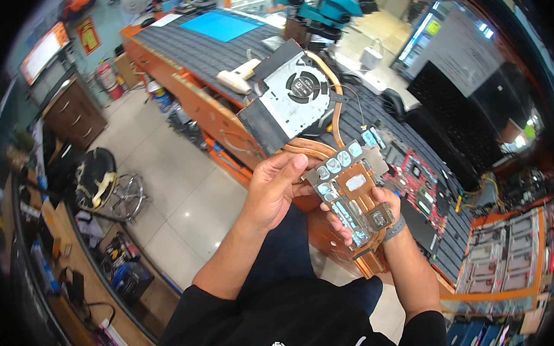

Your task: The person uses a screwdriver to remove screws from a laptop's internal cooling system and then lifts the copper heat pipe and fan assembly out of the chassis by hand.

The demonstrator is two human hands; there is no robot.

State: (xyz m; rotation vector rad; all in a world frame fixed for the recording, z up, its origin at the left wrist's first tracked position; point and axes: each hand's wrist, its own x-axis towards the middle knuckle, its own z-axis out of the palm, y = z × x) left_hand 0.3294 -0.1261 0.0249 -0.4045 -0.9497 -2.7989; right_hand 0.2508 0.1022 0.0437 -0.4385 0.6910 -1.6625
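A laptop heatsink (361, 194) with copper plates and pale blue thermal pads is held up in front of me, its pad side facing me. Curved copper heat pipes (337, 112) join it to a black-and-silver fan housing (297, 89) farther away. My left hand (270, 189) pinches the heatsink's left edge by the pipes, thumb on top. Around the lower right part wraps my right hand (388, 199), its thumb on the near side and fingertips showing at the left edge. On the bench to the right lies a red circuit board (417, 180).
An orange-edged workbench with a dark striped mat (183, 45) runs behind the heatsink. It bears a blue sheet (222, 25), a white-handled tool (238, 78), a teal microscope (327, 5) and a black laptop (454, 111). A round stool (96, 174) stands on the tiled floor at left.
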